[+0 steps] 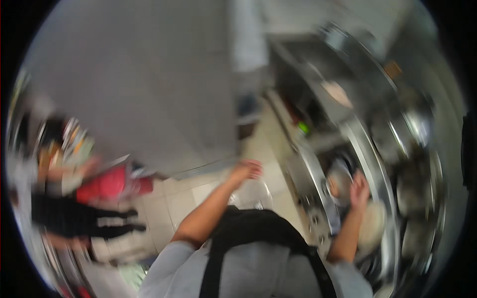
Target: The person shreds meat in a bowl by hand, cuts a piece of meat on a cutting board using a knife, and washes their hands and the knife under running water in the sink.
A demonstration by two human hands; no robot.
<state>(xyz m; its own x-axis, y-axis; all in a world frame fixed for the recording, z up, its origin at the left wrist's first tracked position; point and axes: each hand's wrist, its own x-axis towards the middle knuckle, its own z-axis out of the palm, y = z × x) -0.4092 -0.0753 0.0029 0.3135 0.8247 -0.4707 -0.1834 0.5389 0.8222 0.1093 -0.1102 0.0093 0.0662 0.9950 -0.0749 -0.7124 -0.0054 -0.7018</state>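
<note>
The view is smeared by motion. My left hand [246, 170] is held out in front of me, above the floor; its fingers are too blurred to tell whether they hold anything. Below it is a pale, see-through shape [252, 193] whose kind I cannot make out. My right hand [358, 191] is over the steel stove line, fingers stretched upward and apart, with nothing visible in it. Just left of that hand is a whitish round vessel [339, 185] with something brownish in it. A large pale round thing [372, 226] lies beside my right forearm.
A steel counter with a stove front [313, 218] runs along the right, with metal pots [417, 121] behind it. A large grey surface [149, 84] fills the upper left. At left, a person in black trousers [64, 216] stands near a red bag-like thing [112, 185] on the tiled floor [164, 208].
</note>
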